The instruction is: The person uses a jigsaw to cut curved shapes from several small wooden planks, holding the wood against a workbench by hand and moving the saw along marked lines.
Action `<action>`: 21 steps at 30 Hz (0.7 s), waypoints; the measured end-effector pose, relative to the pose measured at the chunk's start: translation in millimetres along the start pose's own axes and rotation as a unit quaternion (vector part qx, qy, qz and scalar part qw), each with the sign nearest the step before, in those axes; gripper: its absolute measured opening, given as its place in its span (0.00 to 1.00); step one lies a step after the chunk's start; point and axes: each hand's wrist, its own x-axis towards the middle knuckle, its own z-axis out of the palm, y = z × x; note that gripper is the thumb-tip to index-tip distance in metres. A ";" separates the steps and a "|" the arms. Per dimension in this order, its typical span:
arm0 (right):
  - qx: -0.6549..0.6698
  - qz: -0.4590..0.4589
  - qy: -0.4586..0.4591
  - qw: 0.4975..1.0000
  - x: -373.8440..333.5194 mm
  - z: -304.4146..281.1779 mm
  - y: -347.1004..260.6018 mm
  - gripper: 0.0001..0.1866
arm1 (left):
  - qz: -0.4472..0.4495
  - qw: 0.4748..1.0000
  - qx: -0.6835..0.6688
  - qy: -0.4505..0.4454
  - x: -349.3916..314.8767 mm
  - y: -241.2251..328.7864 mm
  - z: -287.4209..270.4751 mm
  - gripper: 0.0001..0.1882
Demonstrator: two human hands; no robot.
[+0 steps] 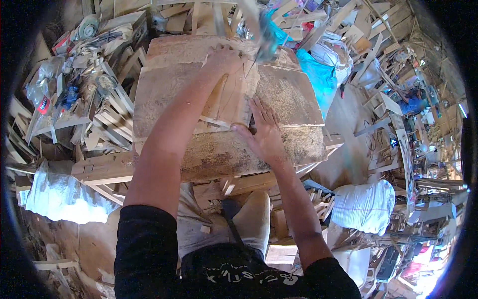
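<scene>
A pale wooden board (228,102) with curved lines drawn on it lies on a sawdust-covered worktable (172,94). At the board's far end rests my left hand (226,61), its fingers curled down over the wood. A thin upright blade (253,65) runs just right of that hand, below a blurred grey machine part (268,42). My right hand (264,133) lies against the board's near right corner. Its fingers stretch forward along the right edge, and the thumb points left to the near edge. The undersides of both hands are hidden.
Wood offcuts (112,112) and a clear plastic bottle (45,94) are piled at the left. Turquoise sheeting (318,79) hangs by the table's right edge. A stuffed white sack (363,205) stands at the right. Another person (413,103) is far off at the right.
</scene>
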 end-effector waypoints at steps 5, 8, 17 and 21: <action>-0.006 0.005 -0.001 1.000 1.3 0.8 -0.3 0.46 | 0.003 1.000 0.001 -0.015 4.0 1.0 -0.8 0.36; -0.017 0.002 0.001 1.000 5.3 0.9 -8.0 0.46 | -0.002 1.000 0.003 0.000 6.4 -4.7 1.0 0.36; -0.010 0.024 0.016 1.000 3.0 3.5 -6.3 0.46 | 0.016 1.000 0.007 -0.007 31.2 -4.0 21.0 0.37; -0.012 0.012 0.023 1.000 9.2 9.0 -18.0 0.45 | 0.047 0.999 0.012 -0.007 33.4 -26.8 23.0 0.38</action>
